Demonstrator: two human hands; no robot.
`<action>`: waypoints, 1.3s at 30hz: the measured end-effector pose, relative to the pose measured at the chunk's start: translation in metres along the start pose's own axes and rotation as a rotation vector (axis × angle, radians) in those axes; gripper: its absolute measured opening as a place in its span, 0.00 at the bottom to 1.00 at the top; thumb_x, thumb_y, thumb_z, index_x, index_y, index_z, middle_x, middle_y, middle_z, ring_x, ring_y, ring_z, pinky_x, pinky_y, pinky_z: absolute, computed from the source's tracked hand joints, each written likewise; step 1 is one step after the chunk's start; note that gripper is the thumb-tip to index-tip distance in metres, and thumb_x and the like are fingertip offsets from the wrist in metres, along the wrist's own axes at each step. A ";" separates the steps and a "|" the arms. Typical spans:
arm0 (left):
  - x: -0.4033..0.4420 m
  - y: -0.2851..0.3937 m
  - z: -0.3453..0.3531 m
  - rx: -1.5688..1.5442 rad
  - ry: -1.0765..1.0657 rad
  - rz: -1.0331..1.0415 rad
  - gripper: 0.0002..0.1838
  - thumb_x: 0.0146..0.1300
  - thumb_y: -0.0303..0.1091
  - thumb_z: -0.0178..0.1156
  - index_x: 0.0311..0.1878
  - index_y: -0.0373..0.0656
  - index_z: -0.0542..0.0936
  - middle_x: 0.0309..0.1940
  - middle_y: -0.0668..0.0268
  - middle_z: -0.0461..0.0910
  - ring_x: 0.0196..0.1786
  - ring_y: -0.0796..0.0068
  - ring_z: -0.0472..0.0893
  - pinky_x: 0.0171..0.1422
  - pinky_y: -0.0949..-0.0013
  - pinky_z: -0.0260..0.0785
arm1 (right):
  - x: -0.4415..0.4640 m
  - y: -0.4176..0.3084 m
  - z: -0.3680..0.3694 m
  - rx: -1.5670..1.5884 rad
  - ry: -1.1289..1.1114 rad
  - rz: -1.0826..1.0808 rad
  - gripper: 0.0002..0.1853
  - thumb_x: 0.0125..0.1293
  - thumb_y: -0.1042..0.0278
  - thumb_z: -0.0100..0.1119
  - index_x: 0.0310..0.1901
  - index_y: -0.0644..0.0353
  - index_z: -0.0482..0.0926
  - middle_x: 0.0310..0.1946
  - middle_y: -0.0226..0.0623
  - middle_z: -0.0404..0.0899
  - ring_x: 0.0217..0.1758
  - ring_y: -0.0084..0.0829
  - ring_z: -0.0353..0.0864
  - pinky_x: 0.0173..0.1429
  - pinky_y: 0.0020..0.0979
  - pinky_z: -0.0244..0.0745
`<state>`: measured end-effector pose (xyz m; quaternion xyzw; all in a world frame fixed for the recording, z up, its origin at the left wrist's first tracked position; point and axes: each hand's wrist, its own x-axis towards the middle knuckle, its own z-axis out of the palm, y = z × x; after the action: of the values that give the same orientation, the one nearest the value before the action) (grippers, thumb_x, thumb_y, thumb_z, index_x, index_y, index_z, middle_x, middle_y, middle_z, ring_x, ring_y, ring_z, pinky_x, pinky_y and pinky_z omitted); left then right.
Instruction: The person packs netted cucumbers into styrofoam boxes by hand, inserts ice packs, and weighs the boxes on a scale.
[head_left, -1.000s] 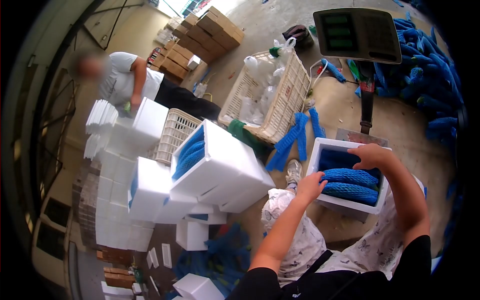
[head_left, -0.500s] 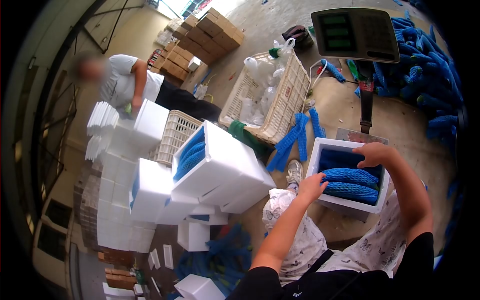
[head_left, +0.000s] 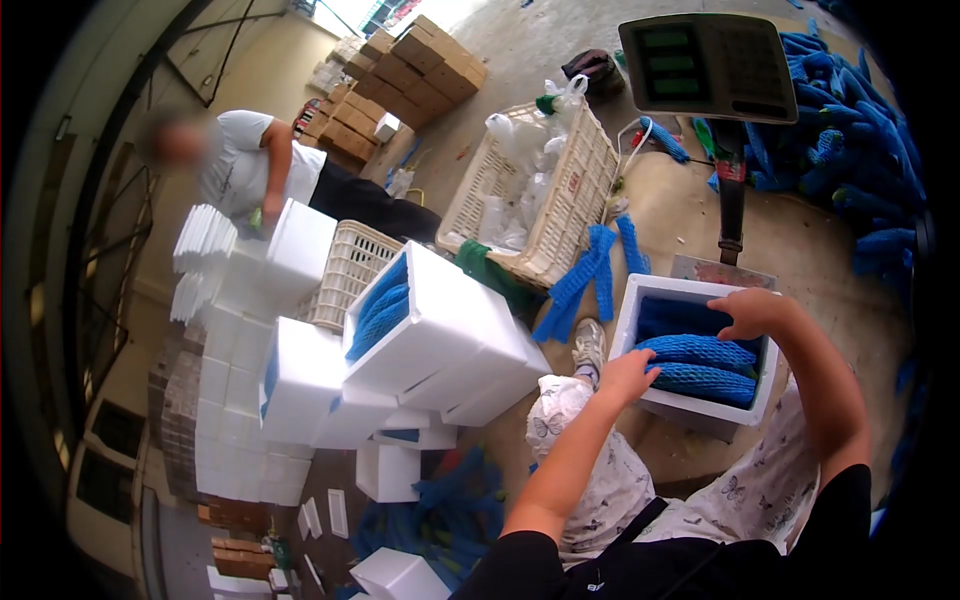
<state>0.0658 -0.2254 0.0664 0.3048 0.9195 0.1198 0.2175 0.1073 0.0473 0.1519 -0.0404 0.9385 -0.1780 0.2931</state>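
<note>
A white foam box (head_left: 652,398) stands in front of me on the scale's platform (head_left: 720,272). Inside lie long pieces in blue mesh netting (head_left: 700,382), side by side, with dark blue material beyond them. My left hand (head_left: 628,376) reaches over the box's left wall, its thumb and fingers closed around the near ends of the netted pieces. On the far right side, my right hand (head_left: 750,312) hangs over the rim with thumb and fingers apart, and nothing shows in its grasp. What the netting wraps is hidden inside the box.
The scale's display (head_left: 708,68) rises on a post beyond the box. A heap of blue-netted pieces (head_left: 850,150) lies right. Left are stacked foam boxes (head_left: 450,350), a crate of plastic bags (head_left: 590,185), loose blue netting (head_left: 580,290) and another person (head_left: 255,165).
My left hand has shifted very slightly to the right along the netted ends. My right hand stays over the rim, nearly still.
</note>
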 end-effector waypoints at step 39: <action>-0.015 -0.023 0.000 0.046 -0.033 -0.056 0.19 0.64 0.46 0.58 0.54 0.49 0.75 0.48 0.62 0.79 0.51 0.59 0.78 0.53 0.58 0.70 | -0.051 -0.020 0.033 -0.187 -0.239 -0.178 0.39 0.64 0.49 0.60 0.73 0.47 0.54 0.52 0.47 0.77 0.49 0.43 0.80 0.50 0.35 0.76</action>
<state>0.0648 -0.2522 0.0634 0.2856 0.9265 0.0875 0.2288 0.1668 0.0277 0.1612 -0.1715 0.9021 -0.1091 0.3806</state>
